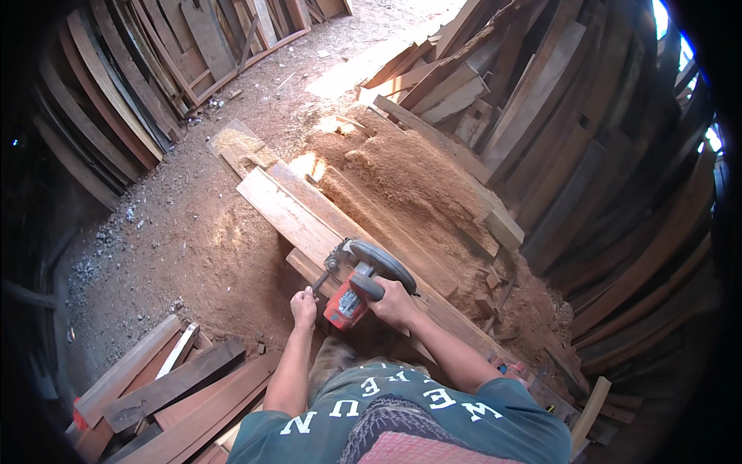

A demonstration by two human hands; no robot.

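Note:
A red and black circular saw (pixel 349 300) rests on a long wooden plank (pixel 290 214) that runs from upper left to lower right. Around the saw's dark handle my right hand (pixel 396 304) is closed. The round dark blade guard (pixel 384 259) faces away from me, and the blade's cutting edge is hidden. My left hand (pixel 304 308) is closed on a thin dark rod (pixel 321 280) reaching to the saw's front left side. Beneath and beside the plank lie further boards (pixel 305 267), partly covered by it.
Sawdust (pixel 410 178) is heaped along the plank's far side. Boards lean in stacks at right (pixel 541 100) and upper left (pixel 147 77). Loose timber pieces (pixel 174 387) lie at lower left, beside gravel (pixel 97 271). Wood offcuts (pixel 487 305) are scattered right of the saw.

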